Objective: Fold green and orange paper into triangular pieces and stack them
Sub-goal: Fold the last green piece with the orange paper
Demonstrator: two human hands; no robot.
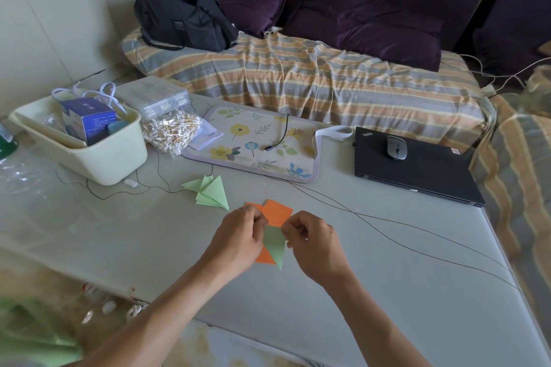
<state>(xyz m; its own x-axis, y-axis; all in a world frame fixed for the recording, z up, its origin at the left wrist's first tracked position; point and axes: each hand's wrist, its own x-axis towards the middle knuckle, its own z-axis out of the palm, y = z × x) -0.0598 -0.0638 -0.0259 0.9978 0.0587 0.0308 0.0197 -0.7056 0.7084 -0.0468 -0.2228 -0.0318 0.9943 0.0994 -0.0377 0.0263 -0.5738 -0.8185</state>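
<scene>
Head view looks down on a pale table with both hands raised just above its middle. Left hand and right hand each have curled fingers pinching the top of a green triangle, one hand at either upper corner, its point hanging down toward the person. Behind the triangle an orange piece shows at its lower left edge; whether the left hand grips it too or it lies on the table cannot be told. Just beyond the hands, orange sheets lie flat on the table, partly hidden by the knuckles. Left of those sheets and a little farther off sits a green stack of folded triangles, fanned out and overlapping.

Farther from the stack, toward the table's back edge, lies a floral mat with a short black cable on it. Left of the mat are a bag of cotton swabs and a cream tub holding a blue box. Right of the mat is a closed black laptop with a grey mouse on top. Thin dark wires cross the table from under the mat toward the right edge. Beyond the table a striped sofa carries a black bag.
</scene>
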